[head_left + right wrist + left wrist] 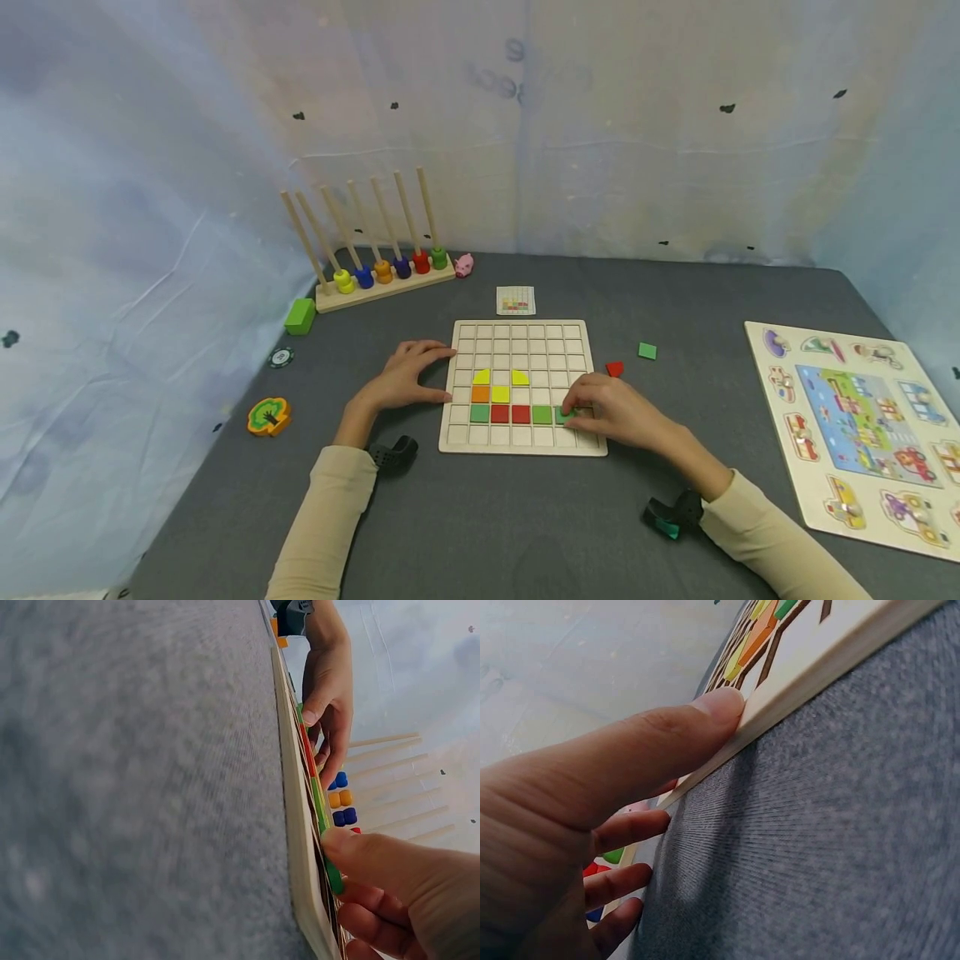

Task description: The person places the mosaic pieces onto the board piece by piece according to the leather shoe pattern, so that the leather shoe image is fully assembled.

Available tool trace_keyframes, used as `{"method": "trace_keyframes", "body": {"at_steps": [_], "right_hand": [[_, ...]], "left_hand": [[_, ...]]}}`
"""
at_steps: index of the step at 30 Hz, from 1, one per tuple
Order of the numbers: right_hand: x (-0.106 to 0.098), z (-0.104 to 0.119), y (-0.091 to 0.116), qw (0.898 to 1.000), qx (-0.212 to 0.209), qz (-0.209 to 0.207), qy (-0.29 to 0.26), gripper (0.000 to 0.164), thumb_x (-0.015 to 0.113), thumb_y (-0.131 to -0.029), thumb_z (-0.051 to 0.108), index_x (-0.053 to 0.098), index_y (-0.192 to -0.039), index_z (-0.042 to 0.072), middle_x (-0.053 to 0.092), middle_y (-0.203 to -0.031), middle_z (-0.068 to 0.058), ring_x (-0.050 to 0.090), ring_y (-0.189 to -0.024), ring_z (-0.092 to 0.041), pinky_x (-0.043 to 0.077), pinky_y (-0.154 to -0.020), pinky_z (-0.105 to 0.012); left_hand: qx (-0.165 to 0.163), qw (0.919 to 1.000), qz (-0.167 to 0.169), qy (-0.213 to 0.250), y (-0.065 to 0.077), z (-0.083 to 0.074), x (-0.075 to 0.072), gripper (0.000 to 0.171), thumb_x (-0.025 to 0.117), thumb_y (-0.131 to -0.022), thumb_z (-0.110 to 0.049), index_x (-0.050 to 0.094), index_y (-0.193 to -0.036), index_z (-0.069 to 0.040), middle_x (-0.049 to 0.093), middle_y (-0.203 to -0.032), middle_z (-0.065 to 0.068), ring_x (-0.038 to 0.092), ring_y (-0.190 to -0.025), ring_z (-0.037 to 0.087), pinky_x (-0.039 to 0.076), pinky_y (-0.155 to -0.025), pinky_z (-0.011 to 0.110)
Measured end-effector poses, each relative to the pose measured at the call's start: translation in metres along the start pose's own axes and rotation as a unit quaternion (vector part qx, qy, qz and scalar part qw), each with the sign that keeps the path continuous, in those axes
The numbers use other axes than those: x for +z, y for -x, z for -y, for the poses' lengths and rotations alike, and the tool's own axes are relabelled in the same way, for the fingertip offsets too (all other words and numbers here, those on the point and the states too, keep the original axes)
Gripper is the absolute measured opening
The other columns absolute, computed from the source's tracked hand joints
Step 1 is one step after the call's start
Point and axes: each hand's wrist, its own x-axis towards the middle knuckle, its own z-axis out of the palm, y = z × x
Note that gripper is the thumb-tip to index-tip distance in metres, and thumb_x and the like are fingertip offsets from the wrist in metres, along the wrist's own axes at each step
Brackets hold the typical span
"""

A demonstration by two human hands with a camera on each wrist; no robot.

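A wooden grid board (525, 445) lies in front of me. Yellow, orange, red and green tiles sit in its cells, including a red tile (521, 413) and an orange tile (480, 394). My right hand (617, 408) pinches a green tile (334, 877) between thumb and fingers, at the right end of the row holding the red ones. The underside of that hand's grip is partly hidden in the head view. Along the board's left edge rests my left hand (401, 377), its thumb (720, 709) touching the rim and the other fingers extended.
Behind the board lies a small pattern card (515, 301). A loose green tile (647, 351) and a red tile (615, 368) are to its right. A peg stand (386, 289) and a pink pig (464, 265) stand back left; a picture puzzle (780, 475) is far right.
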Motion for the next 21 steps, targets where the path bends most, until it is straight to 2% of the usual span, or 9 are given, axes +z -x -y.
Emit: {"method": "trace_keyframes", "body": {"at_steps": [11,19,21], "right_hand": [[0.005,-0.002,0.0,0.999,-0.012,-0.024,-0.018,0.011,0.078,-0.076,0.015,0.069,-0.08,0.02,0.058,-0.087,0.006,0.052,-0.079,-0.007,0.045,-0.065,-0.023],[-0.004,-0.003,0.001,0.999,-0.007,0.013,-0.048,0.008,0.072,-0.082,0.014,0.071,-0.089,0.017,0.062,-0.093,0.004,0.055,-0.081,-0.009,0.046,-0.065,-0.025],[-0.009,-0.005,0.003,0.999,-0.004,0.01,-0.053,0.011,0.071,-0.082,0.012,0.071,-0.093,0.015,0.062,-0.095,0.002,0.055,-0.081,-0.011,0.046,-0.064,-0.027]], "left_hand": [[0.005,1.0,-0.001,0.005,0.002,-0.005,-0.003,0.073,0.073,-0.077,-0.046,0.044,-0.139,-0.022,0.039,-0.14,0.006,0.024,-0.13,0.034,0.02,-0.102,0.059],[0.004,1.0,-0.001,0.003,0.001,-0.004,-0.003,0.074,0.073,-0.076,-0.047,0.044,-0.14,-0.023,0.039,-0.141,0.006,0.024,-0.129,0.034,0.02,-0.102,0.06],[0.002,1.0,0.001,0.002,0.001,-0.003,-0.002,0.074,0.073,-0.076,-0.047,0.044,-0.14,-0.024,0.038,-0.141,0.006,0.024,-0.13,0.033,0.019,-0.102,0.06]]}}
